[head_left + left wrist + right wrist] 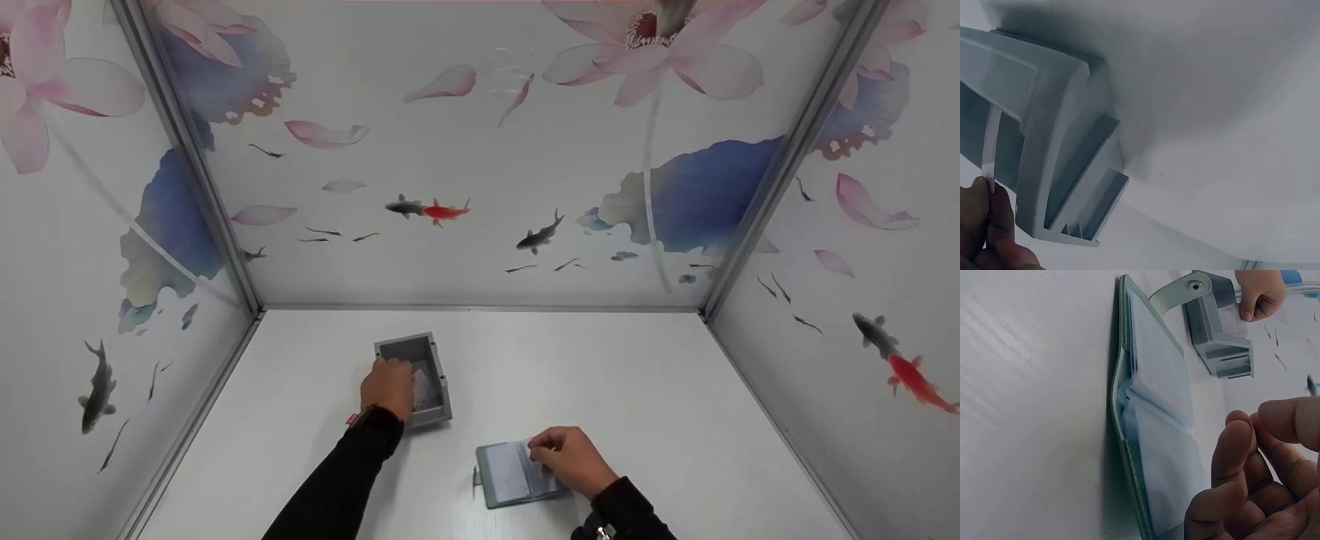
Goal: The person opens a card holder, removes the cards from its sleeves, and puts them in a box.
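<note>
Though head view hides it | left wrist: left fingers (1001,216) pinch card (991,140) | right fingers (1233,450) loosely curled, empty

Grey box (445,390), green-covered booklet (510,472), black sleeves (337,472), white table (585,367), lotus-and-fish-patterned walls (480,165)

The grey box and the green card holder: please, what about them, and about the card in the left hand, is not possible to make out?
Head view: part of the inside of the grey box, behind the left hand.
Head view: upper right part of the green card holder, behind the right hand.
Left wrist view: grey box cut off by left edge.
Right wrist view: print on the card, too small and blurred.
</note>
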### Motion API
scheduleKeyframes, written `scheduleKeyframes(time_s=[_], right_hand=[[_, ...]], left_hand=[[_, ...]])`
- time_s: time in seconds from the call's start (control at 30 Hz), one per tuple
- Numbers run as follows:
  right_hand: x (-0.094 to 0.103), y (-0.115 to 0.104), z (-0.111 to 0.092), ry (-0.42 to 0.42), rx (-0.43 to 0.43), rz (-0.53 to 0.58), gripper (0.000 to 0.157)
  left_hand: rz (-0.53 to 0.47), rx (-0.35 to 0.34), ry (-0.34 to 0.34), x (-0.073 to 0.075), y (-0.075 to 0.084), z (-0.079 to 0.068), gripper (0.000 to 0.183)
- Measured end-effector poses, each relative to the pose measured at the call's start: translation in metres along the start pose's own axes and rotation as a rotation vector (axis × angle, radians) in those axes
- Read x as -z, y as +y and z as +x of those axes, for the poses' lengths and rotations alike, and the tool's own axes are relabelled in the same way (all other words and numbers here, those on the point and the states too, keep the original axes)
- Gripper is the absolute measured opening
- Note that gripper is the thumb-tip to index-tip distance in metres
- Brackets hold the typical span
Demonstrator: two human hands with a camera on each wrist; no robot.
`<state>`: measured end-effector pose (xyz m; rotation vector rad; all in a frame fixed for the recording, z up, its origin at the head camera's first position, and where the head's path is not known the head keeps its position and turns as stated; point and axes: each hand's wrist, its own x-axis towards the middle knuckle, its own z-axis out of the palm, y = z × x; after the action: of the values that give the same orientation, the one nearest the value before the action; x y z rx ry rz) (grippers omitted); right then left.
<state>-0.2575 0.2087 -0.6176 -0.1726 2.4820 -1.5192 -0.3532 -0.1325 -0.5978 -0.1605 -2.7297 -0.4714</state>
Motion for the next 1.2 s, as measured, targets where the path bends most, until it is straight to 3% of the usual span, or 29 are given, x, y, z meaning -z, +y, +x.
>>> scheduleKeyframes(time_s=[0.2,0.47,0.8,1.0,1.2], right_hand=[[-0.002,0.002,0.000,0.002,-0.009,-0.004,0.018],[-0.004,0.003,0.000,-0.001,-0.022,-0.001,0.018],[-0.006,0.001,-0.001,0.005,-0.031,-0.002,0.018],[-0.007,0.000,0.000,0.013,-0.044,-0.018,0.016],[-0.010,-0.001,0.000,0.001,-0.021,-0.046,0.015]], left_hand=[[0.071,-0.036,0.037,-0.002,-0.005,0.003,0.010],[0.154,-0.029,0.049,-0.002,-0.002,0.002,0.030],[0.177,-0.020,0.052,0.000,-0.003,0.000,0.030],[0.167,-0.116,0.106,0.004,0.004,-0.001,0.028],[0.124,-0.233,0.091,0.008,0.030,-0.007,0.019]])
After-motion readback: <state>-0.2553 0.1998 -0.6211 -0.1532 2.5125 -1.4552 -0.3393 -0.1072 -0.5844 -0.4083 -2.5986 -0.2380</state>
